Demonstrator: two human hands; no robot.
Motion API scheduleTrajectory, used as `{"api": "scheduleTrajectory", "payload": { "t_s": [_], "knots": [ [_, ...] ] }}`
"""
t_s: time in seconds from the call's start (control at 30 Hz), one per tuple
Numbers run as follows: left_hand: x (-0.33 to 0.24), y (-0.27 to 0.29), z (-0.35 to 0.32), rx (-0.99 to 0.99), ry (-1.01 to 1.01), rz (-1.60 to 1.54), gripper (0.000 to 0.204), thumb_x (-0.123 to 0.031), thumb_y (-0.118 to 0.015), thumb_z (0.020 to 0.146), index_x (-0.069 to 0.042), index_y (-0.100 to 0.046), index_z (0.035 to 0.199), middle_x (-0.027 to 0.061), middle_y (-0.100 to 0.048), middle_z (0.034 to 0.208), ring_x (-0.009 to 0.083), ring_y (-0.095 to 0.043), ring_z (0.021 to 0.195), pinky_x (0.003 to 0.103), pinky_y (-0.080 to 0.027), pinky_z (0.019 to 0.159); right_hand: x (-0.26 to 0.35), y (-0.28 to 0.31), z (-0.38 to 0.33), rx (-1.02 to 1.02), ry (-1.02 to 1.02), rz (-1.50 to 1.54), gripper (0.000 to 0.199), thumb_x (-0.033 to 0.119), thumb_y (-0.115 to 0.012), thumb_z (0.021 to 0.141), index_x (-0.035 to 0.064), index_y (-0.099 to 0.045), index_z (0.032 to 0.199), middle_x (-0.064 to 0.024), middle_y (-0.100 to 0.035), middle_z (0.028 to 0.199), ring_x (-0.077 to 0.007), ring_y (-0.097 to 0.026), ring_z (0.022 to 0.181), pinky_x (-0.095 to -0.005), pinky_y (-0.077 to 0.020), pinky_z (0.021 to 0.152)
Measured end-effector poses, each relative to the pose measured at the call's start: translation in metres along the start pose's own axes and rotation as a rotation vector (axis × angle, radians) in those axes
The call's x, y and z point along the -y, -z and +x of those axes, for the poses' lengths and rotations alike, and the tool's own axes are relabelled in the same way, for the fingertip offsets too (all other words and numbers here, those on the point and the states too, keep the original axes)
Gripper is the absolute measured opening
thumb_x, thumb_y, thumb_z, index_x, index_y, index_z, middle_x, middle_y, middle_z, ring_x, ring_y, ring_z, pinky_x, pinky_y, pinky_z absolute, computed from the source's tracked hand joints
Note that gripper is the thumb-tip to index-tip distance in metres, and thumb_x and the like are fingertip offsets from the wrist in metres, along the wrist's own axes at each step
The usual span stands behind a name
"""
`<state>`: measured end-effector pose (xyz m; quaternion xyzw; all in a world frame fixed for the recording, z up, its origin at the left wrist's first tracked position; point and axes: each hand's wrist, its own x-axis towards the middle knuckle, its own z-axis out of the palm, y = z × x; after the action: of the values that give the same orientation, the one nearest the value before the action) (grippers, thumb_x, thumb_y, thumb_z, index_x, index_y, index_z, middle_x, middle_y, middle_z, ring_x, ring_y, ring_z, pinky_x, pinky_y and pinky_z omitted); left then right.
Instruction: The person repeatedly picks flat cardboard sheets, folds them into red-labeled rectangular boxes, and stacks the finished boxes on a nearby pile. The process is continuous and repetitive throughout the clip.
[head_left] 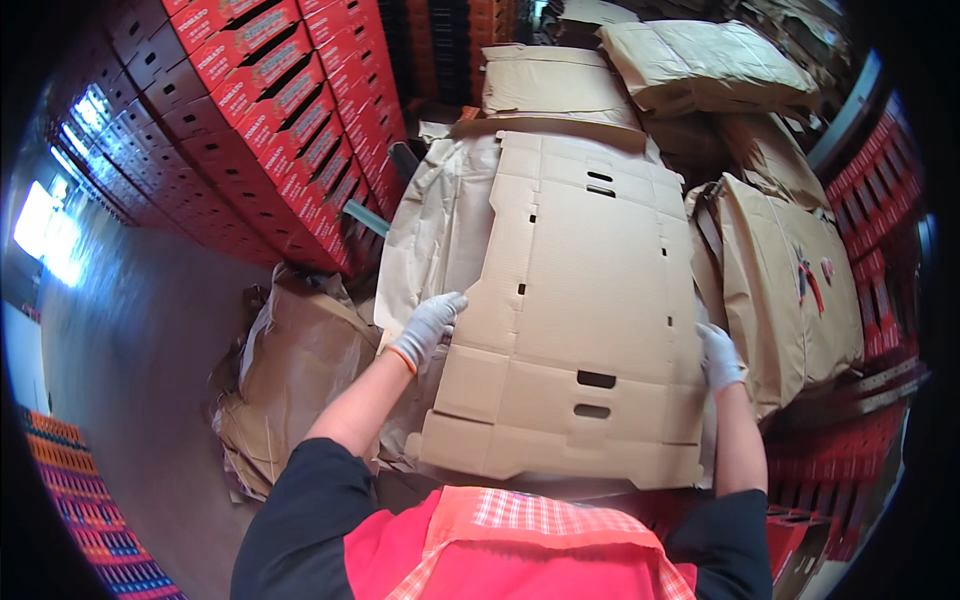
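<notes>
A large flat cardboard box blank (590, 270), plain brown with punched slots and handle holes, lies in front of me. My left hand (428, 328), in a pale glove with an orange cuff, is closed on its left edge. My right hand (720, 358), also gloved, grips the right edge; some of its fingers are hidden by the board. Beneath and to the left of the blank, crumpled brown wrapping paper (440, 210) spreads out.
Tall stacks of red printed boxes (270, 110) rise at the left. Paper-wrapped bundles (710, 65) are piled behind, and another bundle (790, 290) at right carries red-handled pruning shears (810, 280). More wrapping paper (300, 370) sits low at left. Colourful stacked boxes (90, 510) stand lower left.
</notes>
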<state>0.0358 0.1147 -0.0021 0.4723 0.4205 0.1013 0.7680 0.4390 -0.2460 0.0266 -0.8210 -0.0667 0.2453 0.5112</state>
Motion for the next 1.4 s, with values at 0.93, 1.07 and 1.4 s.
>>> {"api": "scheduleTrajectory", "payload": {
  "t_s": [0.93,1.07,1.4],
  "knots": [
    [0.007,-0.059,-0.079,0.391,-0.891,1.740,0.048,-0.013,-0.065,0.078,-0.011,-0.061,0.126,0.0120,-0.067,0.110,0.0289,-0.062,0.109,0.043,-0.050,0.086,0.012,0.020,-0.071,0.706,1.431,-1.094,0.021,0.029,-0.073,0.072,0.0184,-0.068,0.090,0.0015,-0.069,0.109,-0.0213,-0.065,0.106,-0.0451,-0.0489,0.092],
    [-0.023,-0.107,-0.079,-0.098,-1.035,1.168,0.021,-0.020,-0.070,0.083,-0.013,-0.071,0.103,0.0149,-0.064,0.072,0.0363,-0.064,0.069,0.045,-0.053,0.065,0.058,-0.022,-0.087,0.209,1.330,-0.475,0.024,0.014,-0.082,0.073,0.0114,-0.068,0.092,-0.0089,-0.067,0.084,-0.0284,-0.066,0.070,-0.0370,-0.0531,0.060],
    [0.033,-0.123,-0.189,0.909,-0.112,1.245,0.072,-0.062,-0.049,0.093,-0.009,-0.049,0.141,0.0250,-0.053,0.137,0.0381,-0.056,0.122,0.041,-0.044,0.102,0.050,-0.004,-0.188,1.558,0.778,-1.045,0.050,0.046,-0.068,0.085,0.0062,-0.067,0.115,-0.0193,-0.070,0.108,-0.0371,-0.065,0.104,-0.0429,-0.0507,0.091]
  ]
}}
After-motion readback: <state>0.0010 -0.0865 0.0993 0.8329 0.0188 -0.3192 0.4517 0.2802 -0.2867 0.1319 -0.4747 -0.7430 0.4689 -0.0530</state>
